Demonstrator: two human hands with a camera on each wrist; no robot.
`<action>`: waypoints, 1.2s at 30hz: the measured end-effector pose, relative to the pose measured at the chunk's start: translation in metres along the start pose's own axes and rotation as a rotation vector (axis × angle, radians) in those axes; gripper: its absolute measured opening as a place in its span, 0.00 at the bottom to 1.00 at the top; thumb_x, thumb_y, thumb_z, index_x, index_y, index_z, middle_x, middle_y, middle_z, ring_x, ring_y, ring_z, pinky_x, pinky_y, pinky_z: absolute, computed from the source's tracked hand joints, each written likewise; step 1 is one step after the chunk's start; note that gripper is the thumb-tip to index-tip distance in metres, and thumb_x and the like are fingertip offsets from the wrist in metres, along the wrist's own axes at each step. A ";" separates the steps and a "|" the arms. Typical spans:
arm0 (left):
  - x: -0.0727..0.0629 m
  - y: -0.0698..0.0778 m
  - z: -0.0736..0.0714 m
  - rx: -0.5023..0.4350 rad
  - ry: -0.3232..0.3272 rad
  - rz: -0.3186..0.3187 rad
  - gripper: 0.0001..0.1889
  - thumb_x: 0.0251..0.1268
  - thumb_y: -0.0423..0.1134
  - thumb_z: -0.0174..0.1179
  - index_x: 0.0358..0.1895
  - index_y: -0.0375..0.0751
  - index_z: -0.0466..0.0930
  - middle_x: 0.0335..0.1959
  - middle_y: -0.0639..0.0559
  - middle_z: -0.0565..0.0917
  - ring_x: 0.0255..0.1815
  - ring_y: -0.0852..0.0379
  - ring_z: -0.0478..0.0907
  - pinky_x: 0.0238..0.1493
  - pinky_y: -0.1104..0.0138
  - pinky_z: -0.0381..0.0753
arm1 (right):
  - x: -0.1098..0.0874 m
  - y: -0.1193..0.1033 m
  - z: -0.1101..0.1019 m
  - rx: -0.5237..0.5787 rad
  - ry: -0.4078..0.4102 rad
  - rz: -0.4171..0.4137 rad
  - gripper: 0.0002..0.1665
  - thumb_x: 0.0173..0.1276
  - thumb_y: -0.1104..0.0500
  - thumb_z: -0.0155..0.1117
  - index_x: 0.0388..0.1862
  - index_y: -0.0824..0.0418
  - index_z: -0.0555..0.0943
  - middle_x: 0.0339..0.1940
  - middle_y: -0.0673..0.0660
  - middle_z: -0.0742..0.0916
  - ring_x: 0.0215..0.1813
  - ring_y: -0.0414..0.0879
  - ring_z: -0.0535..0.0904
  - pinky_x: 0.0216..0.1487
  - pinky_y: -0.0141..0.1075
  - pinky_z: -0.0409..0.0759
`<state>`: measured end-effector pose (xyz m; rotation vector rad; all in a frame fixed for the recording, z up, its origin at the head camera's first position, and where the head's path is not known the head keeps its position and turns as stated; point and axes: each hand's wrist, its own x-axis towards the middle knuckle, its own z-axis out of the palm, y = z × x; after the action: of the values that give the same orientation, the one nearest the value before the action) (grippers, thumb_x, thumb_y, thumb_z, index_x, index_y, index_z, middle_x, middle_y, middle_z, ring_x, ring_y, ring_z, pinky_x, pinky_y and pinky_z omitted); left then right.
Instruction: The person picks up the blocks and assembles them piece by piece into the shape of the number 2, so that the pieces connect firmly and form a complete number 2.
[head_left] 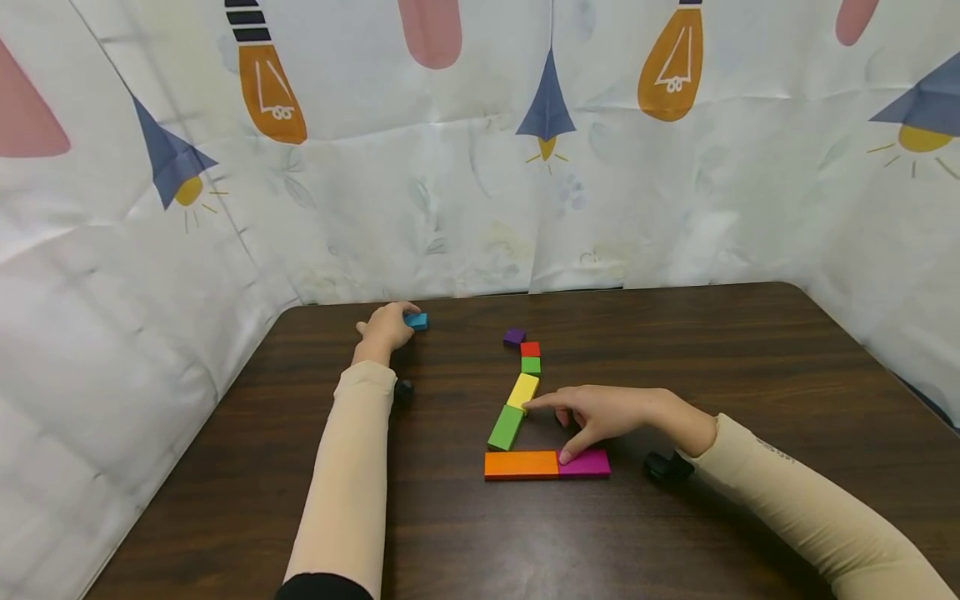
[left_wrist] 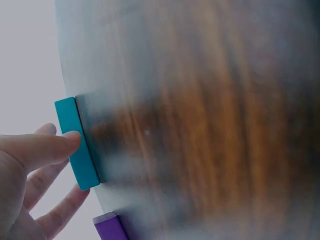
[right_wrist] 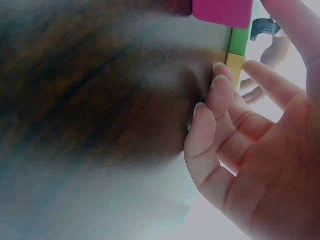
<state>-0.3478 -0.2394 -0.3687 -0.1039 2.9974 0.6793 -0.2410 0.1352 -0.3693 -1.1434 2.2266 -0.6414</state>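
Observation:
At the table's back left, my left hand (head_left: 386, 329) pinches a blue block (head_left: 417, 321). In the left wrist view the thumb (left_wrist: 72, 140) lies on the block's near face and other fingers are behind it. My right hand (head_left: 607, 412) is spread over the middle of the table. Its index finger touches the yellow block (head_left: 524, 390), and its thumb rests on the magenta block (head_left: 588, 463). An orange block (head_left: 521, 465) lies end to end with the magenta one. A slanted green block (head_left: 506, 427) meets the yellow one; a small green block (head_left: 531, 365) and a red block (head_left: 530, 349) stand beyond.
A purple block (head_left: 514, 337) sits just past the red one, turned at an angle. The dark wooden table (head_left: 750, 358) ends at a hanging printed cloth (head_left: 465, 200) behind. Dark wrist devices (head_left: 666, 468) sit beneath both forearms.

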 end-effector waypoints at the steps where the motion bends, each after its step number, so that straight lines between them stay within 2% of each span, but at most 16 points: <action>1: 0.001 0.000 0.000 0.000 -0.001 0.000 0.24 0.75 0.29 0.52 0.72 0.44 0.73 0.73 0.37 0.70 0.71 0.33 0.65 0.66 0.34 0.50 | 0.000 0.000 0.000 -0.001 0.000 0.000 0.48 0.67 0.47 0.75 0.81 0.51 0.65 0.43 0.49 0.76 0.38 0.41 0.71 0.42 0.35 0.72; 8: 0.000 0.001 -0.001 0.009 0.001 0.017 0.23 0.75 0.28 0.54 0.70 0.43 0.75 0.71 0.40 0.73 0.69 0.34 0.66 0.65 0.33 0.52 | 0.001 -0.001 -0.001 -0.004 -0.006 0.000 0.48 0.67 0.47 0.75 0.81 0.52 0.64 0.42 0.49 0.76 0.40 0.42 0.71 0.42 0.36 0.72; 16: -0.004 0.004 -0.004 0.019 -0.006 0.031 0.22 0.73 0.31 0.62 0.68 0.42 0.76 0.69 0.39 0.74 0.68 0.34 0.68 0.65 0.34 0.54 | 0.001 -0.001 0.000 -0.005 -0.003 0.014 0.48 0.66 0.48 0.76 0.81 0.51 0.65 0.43 0.49 0.76 0.39 0.42 0.71 0.42 0.36 0.72; 24: -0.004 0.009 -0.009 0.028 0.014 0.082 0.23 0.74 0.33 0.62 0.69 0.43 0.76 0.68 0.38 0.76 0.65 0.34 0.70 0.65 0.35 0.55 | 0.000 -0.001 -0.001 -0.003 0.003 0.018 0.48 0.66 0.47 0.76 0.81 0.51 0.65 0.42 0.49 0.76 0.40 0.43 0.71 0.43 0.36 0.73; 36: -0.013 0.021 -0.010 0.055 0.030 0.140 0.22 0.74 0.36 0.63 0.68 0.44 0.78 0.66 0.40 0.79 0.61 0.35 0.74 0.60 0.38 0.60 | 0.000 0.000 0.001 -0.017 0.007 0.006 0.48 0.66 0.46 0.75 0.81 0.51 0.65 0.43 0.49 0.76 0.41 0.43 0.71 0.44 0.37 0.72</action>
<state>-0.3366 -0.2241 -0.3499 0.1001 3.0715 0.6119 -0.2406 0.1352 -0.3701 -1.1445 2.2441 -0.6259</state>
